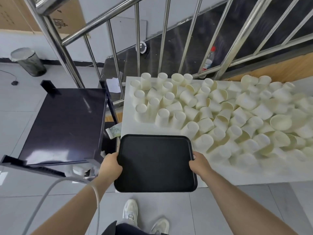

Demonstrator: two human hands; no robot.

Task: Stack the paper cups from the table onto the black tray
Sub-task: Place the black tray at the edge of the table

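Gripping the flat black plastic tray (155,162) by its side rims, left hand (111,165) and right hand (199,164) hold it at the table's near-left corner; loose white paper cups (220,116) lie far-right, nearer the right hand.

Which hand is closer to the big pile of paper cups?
Right. The right hand grips the black tray on the side next to the paper cups on the white table. The left hand grips the tray's far side, by the dark cart.

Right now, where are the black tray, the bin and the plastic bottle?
black tray (155,163): head view, bare middle of its floor.
bin (31,64): head view, its mesh side.
plastic bottle (209,60): head view, its clear body.
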